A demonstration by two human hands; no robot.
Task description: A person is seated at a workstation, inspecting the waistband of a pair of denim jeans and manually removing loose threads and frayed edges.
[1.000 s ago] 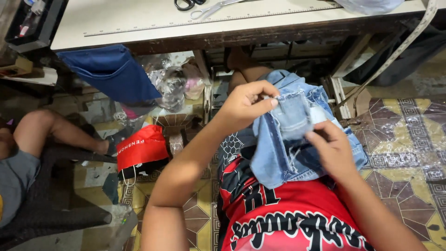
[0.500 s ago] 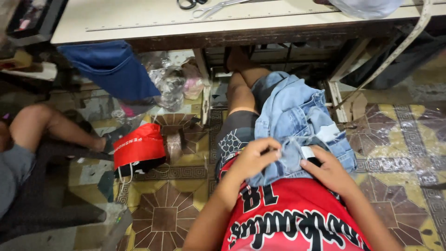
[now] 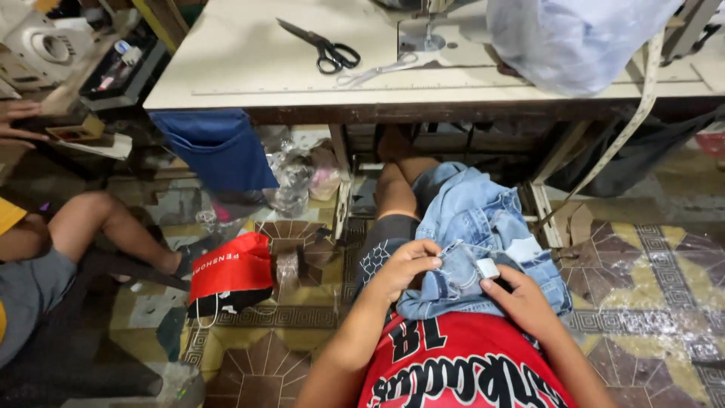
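A pale blue denim garment lies bunched on my lap, over my dark shorts and red shirt. My left hand pinches its near edge at the left. My right hand grips the denim at the right, thumb beside a small white label sewn on the cloth. Both hands sit close together just above my shirt.
A sewing table stands ahead with black scissors, small snips and a pale plastic bag. Blue cloth hangs from its edge. A red bag lies on the patterned floor. Another person's legs are at left.
Both hands have come down from in front of me to my lap with the denim. The view has tilted up, so more of the sewing table shows.
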